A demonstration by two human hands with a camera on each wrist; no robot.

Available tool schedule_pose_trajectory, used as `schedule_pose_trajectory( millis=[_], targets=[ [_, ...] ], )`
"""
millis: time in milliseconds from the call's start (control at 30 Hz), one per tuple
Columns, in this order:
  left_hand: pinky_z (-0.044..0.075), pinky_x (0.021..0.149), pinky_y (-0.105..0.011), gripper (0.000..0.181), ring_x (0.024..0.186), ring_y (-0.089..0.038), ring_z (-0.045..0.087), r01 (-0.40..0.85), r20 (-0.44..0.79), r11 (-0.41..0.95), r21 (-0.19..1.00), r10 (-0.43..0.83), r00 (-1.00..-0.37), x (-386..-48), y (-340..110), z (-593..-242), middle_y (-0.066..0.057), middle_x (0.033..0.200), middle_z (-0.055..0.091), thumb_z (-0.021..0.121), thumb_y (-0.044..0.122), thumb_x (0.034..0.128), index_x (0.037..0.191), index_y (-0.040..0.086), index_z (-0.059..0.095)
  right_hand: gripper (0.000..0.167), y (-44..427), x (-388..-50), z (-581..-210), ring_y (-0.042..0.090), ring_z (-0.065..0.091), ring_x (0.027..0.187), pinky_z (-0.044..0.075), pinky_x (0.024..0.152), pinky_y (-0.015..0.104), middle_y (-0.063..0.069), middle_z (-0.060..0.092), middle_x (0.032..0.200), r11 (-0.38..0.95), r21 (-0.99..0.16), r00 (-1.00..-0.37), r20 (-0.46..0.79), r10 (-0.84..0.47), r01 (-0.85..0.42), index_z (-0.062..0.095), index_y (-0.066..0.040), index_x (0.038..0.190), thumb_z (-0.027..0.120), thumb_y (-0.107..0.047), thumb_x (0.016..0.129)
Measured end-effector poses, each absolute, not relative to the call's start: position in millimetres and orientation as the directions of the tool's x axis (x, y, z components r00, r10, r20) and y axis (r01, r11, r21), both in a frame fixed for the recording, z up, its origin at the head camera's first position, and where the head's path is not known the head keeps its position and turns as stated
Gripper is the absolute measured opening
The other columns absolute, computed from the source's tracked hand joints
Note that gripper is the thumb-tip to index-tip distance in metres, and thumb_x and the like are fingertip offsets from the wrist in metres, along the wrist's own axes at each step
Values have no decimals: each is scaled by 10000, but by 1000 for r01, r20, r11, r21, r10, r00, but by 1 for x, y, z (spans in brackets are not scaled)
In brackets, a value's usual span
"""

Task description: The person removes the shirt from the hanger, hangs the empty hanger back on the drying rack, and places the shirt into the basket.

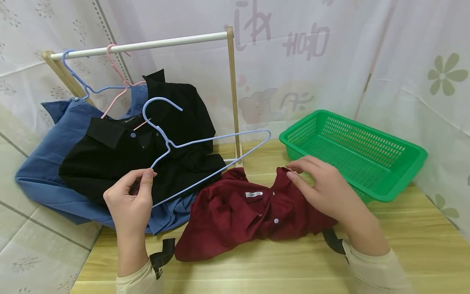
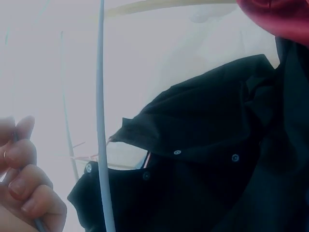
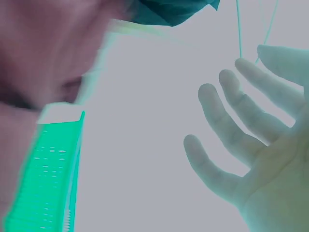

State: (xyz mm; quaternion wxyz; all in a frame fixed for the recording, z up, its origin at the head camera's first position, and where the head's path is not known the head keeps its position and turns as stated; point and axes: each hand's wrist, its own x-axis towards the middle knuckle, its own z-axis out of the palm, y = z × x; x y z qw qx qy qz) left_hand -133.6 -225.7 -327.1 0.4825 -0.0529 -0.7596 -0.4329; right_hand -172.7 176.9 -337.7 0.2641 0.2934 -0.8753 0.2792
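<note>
My left hand [image 1: 132,200] pinches one end of a light blue clothes hanger [image 1: 168,143], its hook upward, in front of the hung clothes. The left wrist view shows curled fingers [image 2: 34,193] and a hanger bar [image 2: 100,96] crossing the black shirt. A dark red shirt [image 1: 227,216] lies on the table, its collar and white label showing. My right hand [image 1: 327,188] is at the right collar tip of that shirt, thumb and fingers close to the cloth. In the right wrist view, this hand's fingers [image 3: 217,121] are spread and nearly straight.
A rack [image 1: 147,43] with a white rail stands at back left. On it hang a blue shirt [image 1: 51,163] and a black shirt [image 1: 187,98] on blue and pink hangers. A green basket [image 1: 385,197] sits at right on the wooden table [image 1: 257,269].
</note>
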Motion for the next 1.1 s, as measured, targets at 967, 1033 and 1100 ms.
schedule_pose_trajectory(
  millis=[967,1033,1100],
  targets=[
    [429,631,-479,438,708,-388,631,68,805,887,457,-380,-456,-155,-224,-282,-202,759,696,591,372,1080,983,3,807,503,90,-253,-190,369,580,1366,483,1158,524,172,487,1585,718,-157,-721,333,-608,-678,536,-7,1502,574,-300,1095],
    [466,651,-553,462,758,-420,663,29,804,893,449,-390,-449,-160,-222,-273,-206,809,728,565,391,1091,1011,8,810,551,82,-263,-178,376,569,1383,493,1159,515,190,389,1658,731,-127,-719,353,-598,-670,477,8,1547,559,-300,1098],
    [492,669,-589,488,814,-440,689,-12,799,896,443,-401,-447,-167,-219,-263,-210,872,759,535,413,1100,1047,14,811,598,76,-271,-167,385,533,1431,490,1172,512,197,289,1717,747,-79,-710,392,-586,-660,420,17,1583,550,-302,1094]
  ],
)
